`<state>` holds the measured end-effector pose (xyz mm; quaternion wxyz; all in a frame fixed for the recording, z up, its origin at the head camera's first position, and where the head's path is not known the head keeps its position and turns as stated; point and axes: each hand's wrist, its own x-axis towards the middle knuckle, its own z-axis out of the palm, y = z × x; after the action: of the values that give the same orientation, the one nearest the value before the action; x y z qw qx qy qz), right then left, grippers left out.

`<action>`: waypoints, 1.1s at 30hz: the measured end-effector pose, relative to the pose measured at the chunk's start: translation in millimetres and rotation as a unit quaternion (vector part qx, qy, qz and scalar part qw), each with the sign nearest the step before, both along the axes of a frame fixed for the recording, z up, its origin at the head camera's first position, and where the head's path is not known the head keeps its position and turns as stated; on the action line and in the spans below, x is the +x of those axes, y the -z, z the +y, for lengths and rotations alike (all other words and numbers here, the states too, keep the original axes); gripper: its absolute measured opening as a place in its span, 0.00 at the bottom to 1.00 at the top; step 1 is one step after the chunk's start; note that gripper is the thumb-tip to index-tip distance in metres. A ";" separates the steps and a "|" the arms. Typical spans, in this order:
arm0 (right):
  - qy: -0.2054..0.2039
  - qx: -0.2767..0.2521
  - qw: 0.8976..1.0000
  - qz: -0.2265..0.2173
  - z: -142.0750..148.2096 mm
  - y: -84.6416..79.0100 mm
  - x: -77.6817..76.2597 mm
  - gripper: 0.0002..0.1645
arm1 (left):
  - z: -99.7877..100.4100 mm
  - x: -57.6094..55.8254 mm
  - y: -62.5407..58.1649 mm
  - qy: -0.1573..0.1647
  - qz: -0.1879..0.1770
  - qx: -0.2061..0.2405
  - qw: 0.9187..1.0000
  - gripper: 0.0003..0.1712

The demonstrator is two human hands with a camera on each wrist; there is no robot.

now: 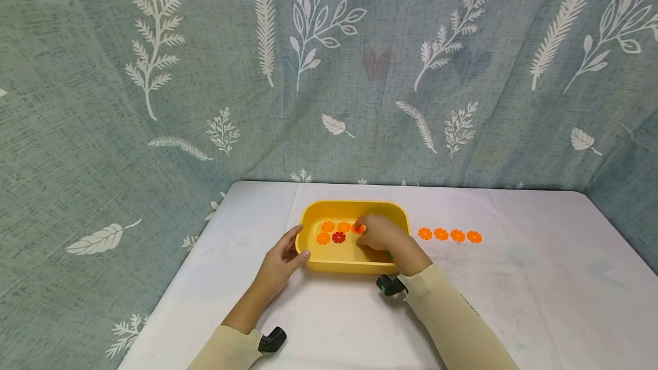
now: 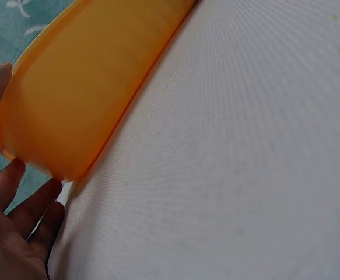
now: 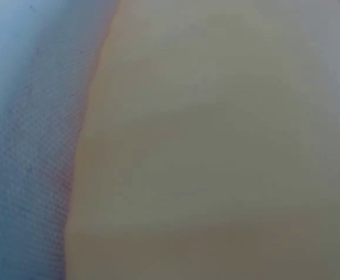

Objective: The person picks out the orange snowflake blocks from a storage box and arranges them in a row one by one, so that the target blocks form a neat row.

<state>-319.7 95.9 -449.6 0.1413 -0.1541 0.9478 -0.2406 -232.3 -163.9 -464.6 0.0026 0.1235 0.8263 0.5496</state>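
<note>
While your left hand [image 1: 279, 260] grips the tray [image 1: 344, 267] and your right hand [image 1: 381, 233] meets an orange disc [image 1: 357, 229] inside, whether pinching I can't tell, a sideways sweep could nudge the red disc [image 1: 338, 237] askew.

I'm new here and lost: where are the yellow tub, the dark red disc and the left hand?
Yellow tub [image 1: 349, 268]: head view, outer front wall.
Dark red disc [image 1: 338, 237]: head view, its middle.
Left hand [image 1: 278, 260]: head view, near the thumb's base.
</note>
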 end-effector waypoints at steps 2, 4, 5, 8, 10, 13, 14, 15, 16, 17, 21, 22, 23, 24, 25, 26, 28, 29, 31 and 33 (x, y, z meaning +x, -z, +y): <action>0.004 0.000 1.000 -0.002 -0.1 0.2 0.0 0.20 | 0.2 0.4 -0.9 0.001 0.001 0.001 1.000 0.39; 0.008 0.001 1.000 -0.003 -0.2 0.9 -0.2 0.21 | 0.4 0.5 -1.4 0.001 0.000 0.001 1.000 0.40; 0.010 0.002 1.000 -0.003 -0.2 1.3 -0.4 0.22 | 0.4 0.4 -1.0 0.000 0.000 0.001 1.000 0.39; 0.013 0.006 1.000 0.001 0.0 1.9 -1.1 0.27 | -1.7 -5.9 10.1 -0.007 0.001 0.000 1.000 0.39; 0.013 0.009 1.000 0.003 0.0 2.0 -1.2 0.28 | -4.0 -11.3 20.4 -0.010 0.003 0.003 1.000 0.38; 0.011 0.012 1.000 0.003 -0.2 1.4 -0.7 0.26 | -7.4 -18.3 34.4 -0.016 0.008 0.004 1.000 0.38; 0.011 0.011 1.000 0.003 -0.3 1.3 -0.4 0.25 | -7.4 -18.3 34.4 -0.016 0.005 0.004 1.000 0.38; 0.011 0.011 1.000 0.002 -0.4 1.2 -0.4 0.23 | -7.5 -17.9 34.5 -0.017 0.007 0.005 1.000 0.38; 0.012 0.009 1.000 0.001 -0.6 1.2 -0.3 0.21 | -7.5 -17.8 34.4 -0.019 0.008 0.003 1.000 0.38; 0.013 0.008 1.000 0.000 -0.7 1.3 -0.3 0.19 | -7.5 -17.8 34.7 -0.020 0.008 0.003 1.000 0.38; 0.017 0.009 1.000 -0.002 -0.7 1.1 -0.1 0.16 | -6.9 -17.5 34.1 -0.022 0.010 0.000 1.000 0.38; 0.019 0.010 1.000 -0.001 -0.8 1.3 -0.1 0.17 | -6.7 -17.4 33.9 -0.022 0.010 0.000 1.000 0.38; 0.020 0.012 1.000 0.001 -0.9 1.4 -0.1 0.19 | -6.6 -17.4 33.8 -0.023 0.009 0.000 1.000 0.38; 0.021 0.014 1.000 0.003 -0.9 1.4 -0.2 0.20 | -6.7 -17.5 34.1 -0.024 0.009 -0.001 1.000 0.38; 0.020 0.017 1.000 0.006 -1.0 1.7 -0.2 0.21 | -6.9 -17.6 34.5 -0.023 0.010 -0.003 1.000 0.38; 0.019 0.019 1.000 0.008 -1.0 1.8 -0.2 0.21 | -7.0 -17.9 34.9 -0.023 0.011 -0.003 1.000 0.38; 0.015 0.022 1.000 0.012 -1.0 1.8 -0.2 0.19 | -7.2 -18.3 35.8 -0.023 0.012 -0.004 1.000 0.39; 0.013 0.023 1.000 0.013 -1.1 1.8 -0.1 0.17 | -7.3 -18.5 36.0 -0.024 0.012 -0.003 1.000 0.39; 0.010 0.023 1.000 0.013 -0.9 1.8 0.0 0.14 | -7.2 -18.4 36.0 -0.025 0.012 -0.003 1.000 0.38; 0.013 0.020 1.000 0.008 -0.8 1.5 0.3 0.14 | -7.1 -18.1 35.7 -0.026 0.010 -0.001 1.000 0.38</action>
<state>-319.4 95.1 -451.2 0.1338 -0.1407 0.9555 -0.2221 -250.4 -171.0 -500.3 -0.0201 0.1076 0.8300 0.5469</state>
